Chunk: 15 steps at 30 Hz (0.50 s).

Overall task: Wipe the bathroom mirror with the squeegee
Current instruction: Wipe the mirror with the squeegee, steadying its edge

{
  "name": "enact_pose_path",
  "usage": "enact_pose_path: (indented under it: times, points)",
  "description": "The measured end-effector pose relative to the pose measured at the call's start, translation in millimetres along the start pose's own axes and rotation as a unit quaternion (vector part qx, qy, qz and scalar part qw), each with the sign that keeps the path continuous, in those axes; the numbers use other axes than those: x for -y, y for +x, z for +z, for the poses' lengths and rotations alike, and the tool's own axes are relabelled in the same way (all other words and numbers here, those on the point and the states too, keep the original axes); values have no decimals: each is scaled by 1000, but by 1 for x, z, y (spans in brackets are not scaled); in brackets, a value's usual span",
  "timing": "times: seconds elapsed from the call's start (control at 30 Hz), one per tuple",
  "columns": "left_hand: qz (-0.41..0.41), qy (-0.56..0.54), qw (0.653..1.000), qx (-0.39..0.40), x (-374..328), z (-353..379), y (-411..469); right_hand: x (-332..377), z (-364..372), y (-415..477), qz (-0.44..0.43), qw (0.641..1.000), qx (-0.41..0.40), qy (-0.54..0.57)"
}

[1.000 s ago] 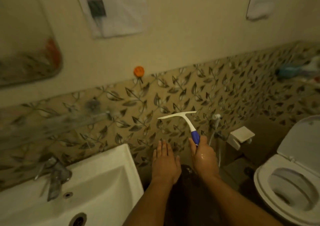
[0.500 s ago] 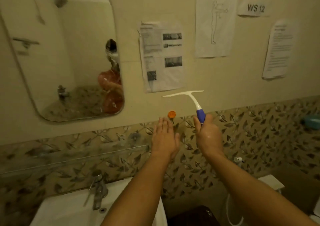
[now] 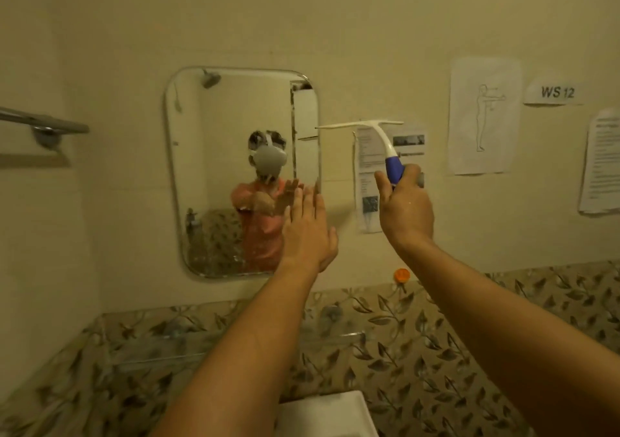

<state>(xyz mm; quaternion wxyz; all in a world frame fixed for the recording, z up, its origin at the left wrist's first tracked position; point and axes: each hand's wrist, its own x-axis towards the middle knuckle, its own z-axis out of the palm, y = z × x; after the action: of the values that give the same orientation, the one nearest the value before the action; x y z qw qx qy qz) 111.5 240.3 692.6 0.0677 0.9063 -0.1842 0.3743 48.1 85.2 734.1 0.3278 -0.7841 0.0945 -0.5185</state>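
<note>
Your right hand [image 3: 404, 206] is wrapped around the blue handle of the squeegee [image 3: 375, 134], its grip pressed tight on it with the thumb up along the left side of the handle. The white neck curves up and left from your fist to the blade, which lies level, high against the wall. The blade's left tip reaches just to the right edge of the mirror [image 3: 231, 128], near its upper half; most of the blade is to the right of the glass, in front of a printed sheet [image 3: 369, 168] taped to the wall. Whether the blade touches the wall or the glass cannot be told.

Your left hand [image 3: 307, 232] is empty, its grip spread flat with the fingers together and pointing up, the palm facing the wall. It covers the lower right corner of the mirror; whether it touches the glass cannot be told.

The mirror is a tall rounded rectangle on the far wall, left of the squeegee. It reflects you in an orange top with a headset, and a shower head.

To the right on the wall hang a sheet with a line figure [image 3: 484, 116], a label reading "WS 12" [image 3: 557, 92] and another sheet of text [image 3: 602, 161]. An orange hook [image 3: 401, 275] sits just above the leaf-patterned tiles [image 3: 419, 332]. A towel rail [image 3: 43, 122] is at far left. The corner of a white sink [image 3: 322, 413] shows near the bottom edge.
</note>
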Motion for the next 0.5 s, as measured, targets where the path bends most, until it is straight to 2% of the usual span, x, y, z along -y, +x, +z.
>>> enact_pose_path:
  times: [0.23, 0.5]
  points:
    - [-43, 49, 998, -16, 101, -32, 18, 98, 45, 10, -5, 1000, -7, 20]
    - [-47, 89, 995, 15, 180, -30, 28, 158, 85, 20, -19, 999, -31, 20]
